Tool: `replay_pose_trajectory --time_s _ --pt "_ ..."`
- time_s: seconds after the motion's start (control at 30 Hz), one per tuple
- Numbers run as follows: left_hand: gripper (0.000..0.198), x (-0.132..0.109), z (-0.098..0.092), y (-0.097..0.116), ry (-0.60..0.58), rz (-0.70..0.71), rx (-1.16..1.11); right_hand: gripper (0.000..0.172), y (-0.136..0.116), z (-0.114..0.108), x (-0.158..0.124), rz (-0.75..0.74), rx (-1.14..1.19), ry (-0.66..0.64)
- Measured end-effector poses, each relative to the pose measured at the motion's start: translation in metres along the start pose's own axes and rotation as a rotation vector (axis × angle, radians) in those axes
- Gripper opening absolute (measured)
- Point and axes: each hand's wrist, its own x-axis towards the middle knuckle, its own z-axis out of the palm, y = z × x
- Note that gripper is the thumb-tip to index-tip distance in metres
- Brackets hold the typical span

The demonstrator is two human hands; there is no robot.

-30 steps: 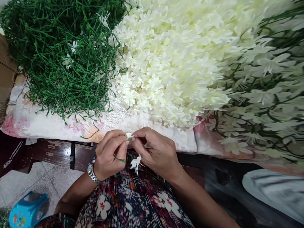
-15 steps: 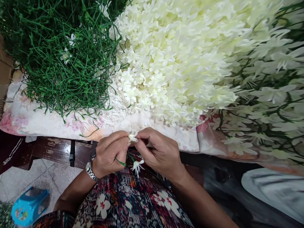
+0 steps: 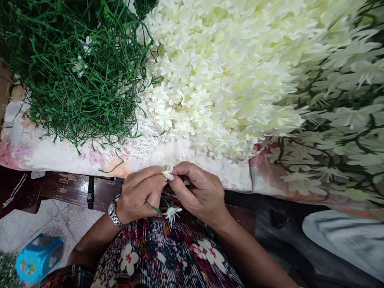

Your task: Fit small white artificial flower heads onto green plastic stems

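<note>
"Looking nearest first, what are you seeing?"

"A spidery white artificial flower (image 3: 172, 214) is dangling just below the hands."

"And the grip?"

"The left hand (image 3: 139, 195) is pinching a small creamy-white petalled blossom (image 3: 168, 175) between its fingertips, and the right hand (image 3: 202, 193) is pinching its other edge; it is sitting between them."

"Farther off?"

"A pale floral-print cloth (image 3: 210, 174) is lying beyond, bearing a tangled heap of branching green stems (image 3: 84, 92) on the left and a broad mound of creamy-white flowers (image 3: 210, 88) beside it."

blue stool (image 3: 34, 256); grey tiled floor (image 3: 79, 220)
</note>
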Motion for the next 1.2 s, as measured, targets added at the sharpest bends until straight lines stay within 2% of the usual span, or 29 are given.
replay_pose_trajectory --time_s 0.13,0.27,0.6,0.73,0.87,1.0,1.2 --pt "0.02 0.003 -0.003 0.002 -0.018 -0.126 -0.219 0.009 0.0 -0.001 0.0 -0.023 -0.017 -0.008" --pt "0.019 0.007 -0.004 0.002 -0.03 -0.27 -0.305 0.008 -0.002 -0.001 0.0 -0.079 -0.037 -0.028" --pt "0.009 0.015 -0.003 0.001 -0.092 -0.287 -0.497 0.008 -0.002 -0.001 -0.001 -0.136 -0.002 -0.018" --pt "0.008 0.012 -0.003 0.0 -0.05 -0.286 -0.509 0.011 -0.005 -0.001 0.0 -0.128 0.061 -0.029" --pt "0.009 0.008 -0.002 0.0 0.009 -0.358 -0.61 0.015 -0.006 -0.001 0.001 -0.083 0.181 -0.049" --pt "0.009 0.007 -0.002 0.002 -0.016 -0.409 -0.659 0.014 -0.005 0.0 0.001 -0.038 0.236 -0.059" --pt "0.007 0.011 -0.001 0.005 -0.023 -0.391 -0.625 0.012 -0.003 0.002 -0.002 -0.06 0.211 -0.004"
